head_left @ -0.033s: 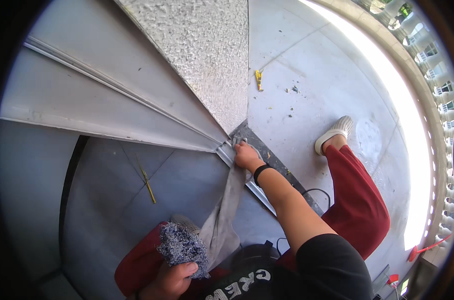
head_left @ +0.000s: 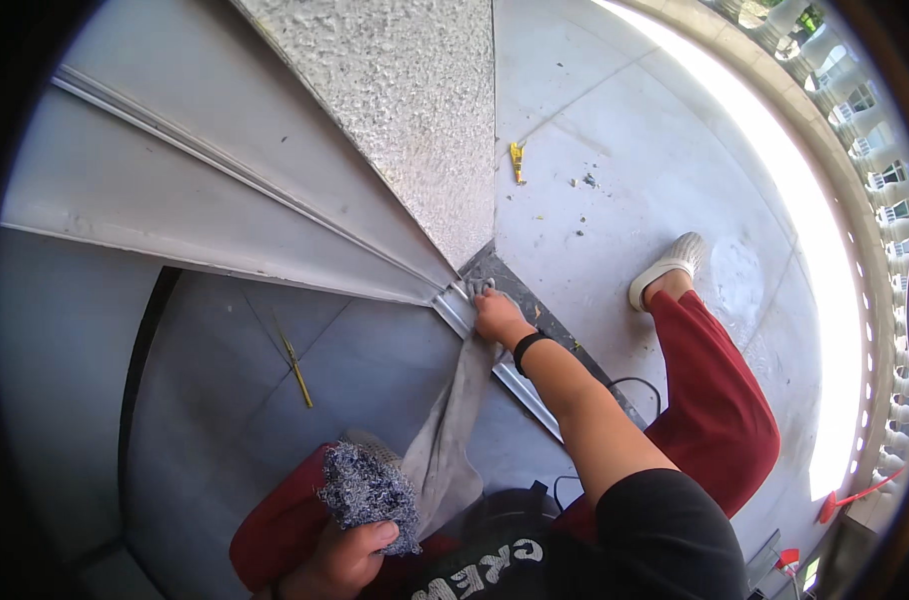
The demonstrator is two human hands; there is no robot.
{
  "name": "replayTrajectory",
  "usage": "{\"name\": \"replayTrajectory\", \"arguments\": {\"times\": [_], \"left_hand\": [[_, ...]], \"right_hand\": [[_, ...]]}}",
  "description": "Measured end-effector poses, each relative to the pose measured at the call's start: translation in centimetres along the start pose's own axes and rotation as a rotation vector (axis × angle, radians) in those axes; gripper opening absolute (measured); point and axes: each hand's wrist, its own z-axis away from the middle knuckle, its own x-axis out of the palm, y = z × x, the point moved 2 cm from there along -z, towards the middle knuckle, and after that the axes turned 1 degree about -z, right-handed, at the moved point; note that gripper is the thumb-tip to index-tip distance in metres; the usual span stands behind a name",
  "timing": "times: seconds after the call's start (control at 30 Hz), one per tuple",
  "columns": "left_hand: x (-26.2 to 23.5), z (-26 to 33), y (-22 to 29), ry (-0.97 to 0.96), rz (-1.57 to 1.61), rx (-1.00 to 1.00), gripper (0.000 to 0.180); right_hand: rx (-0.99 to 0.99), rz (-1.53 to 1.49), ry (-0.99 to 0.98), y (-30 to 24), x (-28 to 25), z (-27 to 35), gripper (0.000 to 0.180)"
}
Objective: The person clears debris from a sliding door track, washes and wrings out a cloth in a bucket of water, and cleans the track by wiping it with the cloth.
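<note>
Right hand (head_left: 502, 318), centre of frame: fingers bunched over one end of a grey cloth (head_left: 447, 440), pressed at the top end of a silvery metal sill track (head_left: 530, 395). Fingertips partly buried in the fabric. Rest of the cloth trails down toward lower centre. Left hand (head_left: 347, 562), bottom, left of centre: closed round the lower edge of a blue-grey scouring wad (head_left: 370, 498), thumb on top, wad raised clear of the floor.

Handling, by judgement: cloth light, limp, not fragile; best gathered near the working end, as the loose length would drag. Wet or dry, cannot tell. Wad light, springy, likely scratchy; a thumb-and-palm grip at the edge suits it. Track stiff, looks smooth, seemingly fixed.

Count near the hands: one cloth, one wad, one track, one black wristband (head_left: 531, 346) on the right wrist. Alongside the track, one dark threshold strip (head_left: 547, 322).

Further out: two pale clogs, one plain at right of centre (head_left: 663, 278), one mostly hidden behind the wad. Two yellow items on the floor: a short tool (head_left: 518, 163) upper centre, a slender tool (head_left: 297, 372) at left; exact kinds unclear. Crumbs of debris (head_left: 590, 181) upper right, too small to count. One rough-textured white panel (head_left: 395, 110), top centre. Balustrade (head_left: 825, 55) along the right rim.
</note>
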Motion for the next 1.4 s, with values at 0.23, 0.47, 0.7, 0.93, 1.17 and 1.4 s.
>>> {"name": "replayTrajectory", "arguments": {"times": [0.23, 0.47, 0.7, 0.93, 1.17, 1.4], "left_hand": [[-0.2, 1.1, -0.5, -0.027, -0.022, -0.047, 0.055], [-0.5, 1.8, -0.6, -0.078, -0.088, -0.096, 0.058], [-0.2, 0.7, 0.0, 0.053, -0.123, 0.041, 0.058], [0.6, 0.9, 0.8, 0.036, -0.099, 0.023, 0.058], [0.8, 1.4, -0.5, -0.190, -0.090, -0.067, 0.053], [3.1, 0.8, -1.5, -0.323, -0.186, -0.003, 0.029]], "right_hand": [[0.069, 0.523, -0.682, 5.8, -2.6, 10.8, 0.034], [0.176, 0.115, -0.138, 3.2, -8.6, 6.0, 0.035], [0.086, -0.100, 0.443, -0.3, 3.0, 0.6, 0.027], [-0.044, -0.045, 0.355, 3.6, 3.9, 7.7, 0.030], [0.028, 0.155, 0.082, 10.9, 4.2, 18.4, 0.035], [0.115, 0.660, -0.845, 14.7, 1.1, 24.6, 0.032]]}}
